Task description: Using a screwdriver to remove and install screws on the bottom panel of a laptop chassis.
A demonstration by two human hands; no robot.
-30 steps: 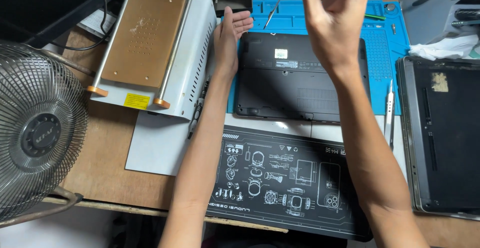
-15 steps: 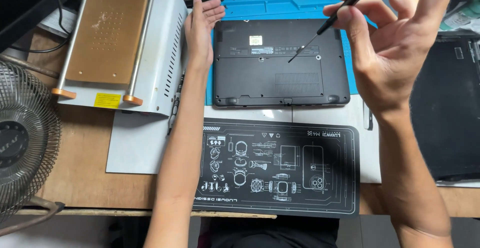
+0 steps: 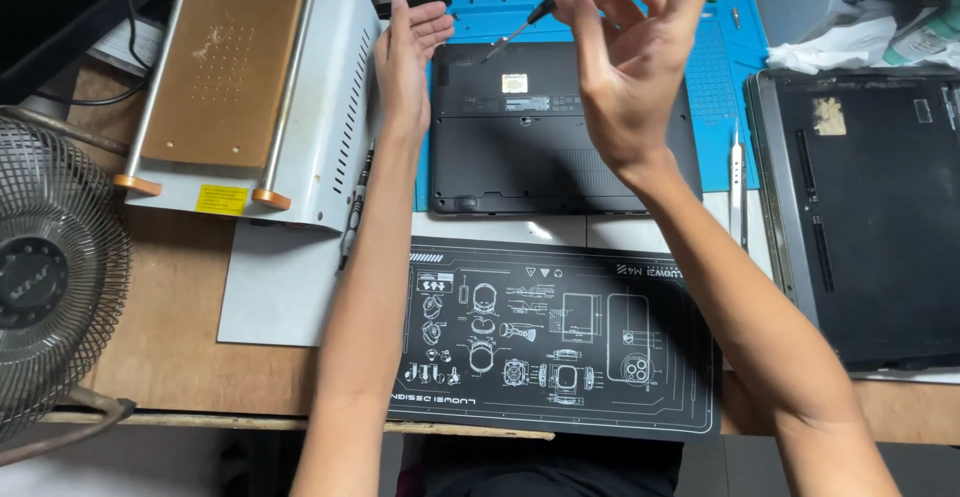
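A cluttered wooden workbench (image 3: 170, 357) carries a black repair mat printed with white diagrams (image 3: 560, 337) at its near edge, a blue silicone work mat (image 3: 725, 67) farther back, a white metal heating machine with a tan plate (image 3: 250, 87) to the left and a wire-caged fan (image 3: 50, 277) at the left border — partly cut off. A second dark device (image 3: 870, 217) lies at the right, its far side out of frame. The left hand (image 3: 408, 52) lies open, fingers flat, at the left edge of the closed black laptop turned underside up (image 3: 550, 127). The right hand (image 3: 630, 52) pinches a slim black screwdriver (image 3: 545, 7) above the laptop; its long axis slants, tip pointing down-left toward the case, handle end running off the top of the frame.
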